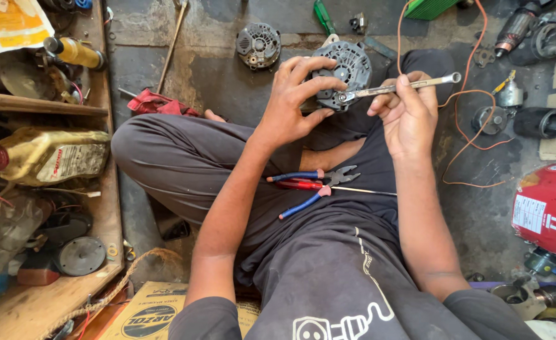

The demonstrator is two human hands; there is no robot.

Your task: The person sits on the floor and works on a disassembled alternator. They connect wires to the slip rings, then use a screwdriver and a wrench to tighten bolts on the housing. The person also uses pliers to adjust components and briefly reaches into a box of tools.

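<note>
Lap: blue-handled pliers [315,184] and red-handled screwdriver [303,184] lying across dark trousers.
Left hand [293,104]: fingers wrapped over grey alternator [347,69], gripping it.
Right hand [407,113]: closed on shank of spanner [397,87]; its ring end sits on alternator's fastener.
Alternator position: above knees, over floor.
Floor: second alternator [258,44], orange wire [473,107].

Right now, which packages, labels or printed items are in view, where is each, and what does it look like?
Yellow paper packet: top left corner on the shelf, flat, yellow and white.
Plastic oil bottle: left shelf, lying on its side, yellowish with a pale label.
Cardboard box: bottom, beside the person's left knee, brown with a dark oval print.
Red cylinder: right edge on the floor, red with a white rectangular label.
</note>
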